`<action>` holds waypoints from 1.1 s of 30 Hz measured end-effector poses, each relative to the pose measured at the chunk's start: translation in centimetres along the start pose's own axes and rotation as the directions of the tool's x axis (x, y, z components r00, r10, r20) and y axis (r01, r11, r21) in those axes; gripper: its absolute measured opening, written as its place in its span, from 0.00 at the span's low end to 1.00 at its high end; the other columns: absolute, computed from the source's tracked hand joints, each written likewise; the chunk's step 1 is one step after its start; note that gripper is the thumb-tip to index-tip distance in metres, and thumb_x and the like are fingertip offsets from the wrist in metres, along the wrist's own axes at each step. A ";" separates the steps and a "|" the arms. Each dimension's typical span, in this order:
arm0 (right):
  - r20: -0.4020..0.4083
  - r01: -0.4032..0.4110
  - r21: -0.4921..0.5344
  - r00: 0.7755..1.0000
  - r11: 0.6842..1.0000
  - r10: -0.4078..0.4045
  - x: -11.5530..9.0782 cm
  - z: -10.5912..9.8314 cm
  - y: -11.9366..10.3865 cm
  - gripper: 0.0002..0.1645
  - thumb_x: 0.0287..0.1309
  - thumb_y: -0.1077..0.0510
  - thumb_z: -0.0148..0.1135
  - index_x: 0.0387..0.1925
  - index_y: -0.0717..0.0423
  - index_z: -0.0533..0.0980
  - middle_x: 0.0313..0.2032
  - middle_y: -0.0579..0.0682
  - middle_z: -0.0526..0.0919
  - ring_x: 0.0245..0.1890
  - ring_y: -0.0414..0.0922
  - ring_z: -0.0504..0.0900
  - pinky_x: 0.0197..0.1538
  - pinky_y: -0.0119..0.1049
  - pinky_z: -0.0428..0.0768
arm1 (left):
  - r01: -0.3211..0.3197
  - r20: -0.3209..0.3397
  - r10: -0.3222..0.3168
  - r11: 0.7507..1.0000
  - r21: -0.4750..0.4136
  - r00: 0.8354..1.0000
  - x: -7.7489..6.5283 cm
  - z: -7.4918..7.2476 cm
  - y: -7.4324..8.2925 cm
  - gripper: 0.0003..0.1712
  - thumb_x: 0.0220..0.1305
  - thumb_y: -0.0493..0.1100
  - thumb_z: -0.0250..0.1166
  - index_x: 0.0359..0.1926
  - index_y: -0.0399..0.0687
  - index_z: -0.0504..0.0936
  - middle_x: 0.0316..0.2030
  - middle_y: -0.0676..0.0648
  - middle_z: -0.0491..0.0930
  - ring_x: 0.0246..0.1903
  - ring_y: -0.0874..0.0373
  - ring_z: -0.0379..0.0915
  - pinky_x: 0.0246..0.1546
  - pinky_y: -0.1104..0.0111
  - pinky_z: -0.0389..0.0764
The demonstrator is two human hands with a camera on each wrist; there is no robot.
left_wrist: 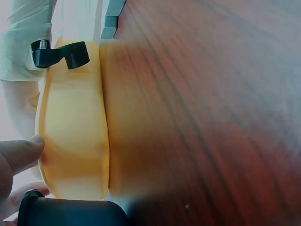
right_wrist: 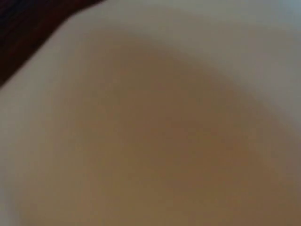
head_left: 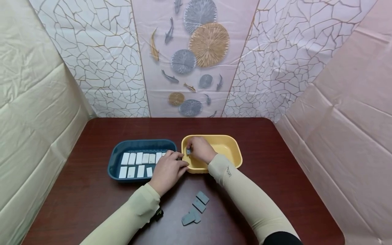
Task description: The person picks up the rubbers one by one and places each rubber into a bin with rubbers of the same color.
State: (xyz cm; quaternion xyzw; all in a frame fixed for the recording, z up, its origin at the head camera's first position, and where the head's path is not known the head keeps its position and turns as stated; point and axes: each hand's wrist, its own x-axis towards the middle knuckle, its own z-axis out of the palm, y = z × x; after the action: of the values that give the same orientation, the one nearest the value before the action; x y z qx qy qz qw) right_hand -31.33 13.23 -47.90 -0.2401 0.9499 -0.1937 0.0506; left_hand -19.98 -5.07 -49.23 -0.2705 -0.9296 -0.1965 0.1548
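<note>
My right hand point(head_left: 200, 149) reaches into the left end of the yellow basin point(head_left: 228, 136) and pinches a small grey tile point(head_left: 188, 151) by its upper part. At the basin's near left corner, my left hand point(head_left: 168, 172) holds the rim, thumb in front and fingers along the left side. In the left wrist view, the left thumb point(left_wrist: 21, 154) lies across the yellow rim. Close beside is the blue basin point(head_left: 111, 163), holding two rows of white tiles point(head_left: 125, 159); the left hand partly covers its right end. The right wrist view is a skin-toned blur.
Several grey tiles point(head_left: 199, 205) lie on the dark red table point(head_left: 101, 207) in front of the yellow basin, two of them overlapping. A patterned cloth point(head_left: 190, 68) hangs behind the table's far edge, with pale cloth on both sides.
</note>
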 end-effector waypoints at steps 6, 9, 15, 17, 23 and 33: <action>-0.018 0.027 -0.012 0.999 1.000 -0.027 0.6 0.6 1.0 0.12 0.50 0.71 0.77 0.36 0.56 0.88 0.36 0.46 0.89 0.40 0.45 0.86 0.49 0.44 0.85 | 0.001 0.000 -0.001 1.000 -0.007 1.000 0.1 -0.2 0.1 0.08 0.72 0.48 0.77 0.48 0.56 0.97 0.56 0.43 0.87 0.53 0.46 0.78 0.52 0.52 0.83; -0.012 0.025 -0.022 1.000 0.999 -0.025 0.5 0.5 0.8 0.11 0.51 0.71 0.78 0.36 0.56 0.89 0.34 0.46 0.89 0.38 0.45 0.86 0.48 0.43 0.86 | 0.000 0.006 0.000 1.000 -0.007 1.000 0.1 -0.3 0.1 0.08 0.73 0.48 0.77 0.49 0.55 0.97 0.56 0.42 0.87 0.53 0.46 0.77 0.52 0.51 0.83; 0.020 -0.002 -0.033 1.000 0.999 0.003 0.2 0.4 0.3 0.11 0.55 0.70 0.80 0.39 0.57 0.89 0.35 0.47 0.89 0.37 0.45 0.84 0.47 0.40 0.84 | 0.015 0.019 -0.016 1.000 0.007 1.000 0.0 -0.4 0.2 0.08 0.73 0.49 0.76 0.49 0.57 0.96 0.56 0.43 0.87 0.53 0.46 0.77 0.50 0.51 0.83; 0.022 0.002 -0.019 1.000 1.000 -0.002 -0.2 0.0 0.2 0.11 0.57 0.68 0.81 0.42 0.57 0.89 0.38 0.49 0.90 0.39 0.46 0.85 0.49 0.42 0.84 | 0.022 0.020 -0.022 1.000 0.004 1.000 0.0 -0.3 0.3 0.08 0.73 0.49 0.76 0.49 0.57 0.96 0.56 0.44 0.87 0.52 0.46 0.77 0.48 0.51 0.83; -0.061 0.109 0.051 0.993 0.993 -0.106 -3.6 -3.6 -1.0 0.08 0.67 0.62 0.77 0.47 0.55 0.90 0.45 0.49 0.92 0.46 0.49 0.90 0.52 0.46 0.86 | 0.033 0.014 -0.033 0.999 0.015 0.999 0.1 -0.2 0.5 0.08 0.73 0.51 0.77 0.48 0.59 0.96 0.55 0.46 0.87 0.51 0.47 0.77 0.46 0.51 0.82; 0.201 0.551 0.032 0.814 0.834 -0.545 -12.6 -4.2 -1.2 0.14 0.63 0.61 0.81 0.49 0.49 0.89 0.46 0.39 0.89 0.45 0.35 0.86 0.52 0.31 0.82 | 0.072 0.032 -0.074 0.996 0.044 0.997 0.1 -0.4 0.8 0.07 0.72 0.50 0.77 0.48 0.61 0.96 0.56 0.47 0.87 0.53 0.47 0.78 0.48 0.49 0.82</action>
State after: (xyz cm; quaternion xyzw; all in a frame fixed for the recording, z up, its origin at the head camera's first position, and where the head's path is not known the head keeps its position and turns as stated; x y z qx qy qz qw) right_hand -20.51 19.67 -43.52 -0.5223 0.8329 -0.1616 0.0856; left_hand -19.56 -4.60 -48.63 -0.2363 -0.9454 -0.1773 0.1376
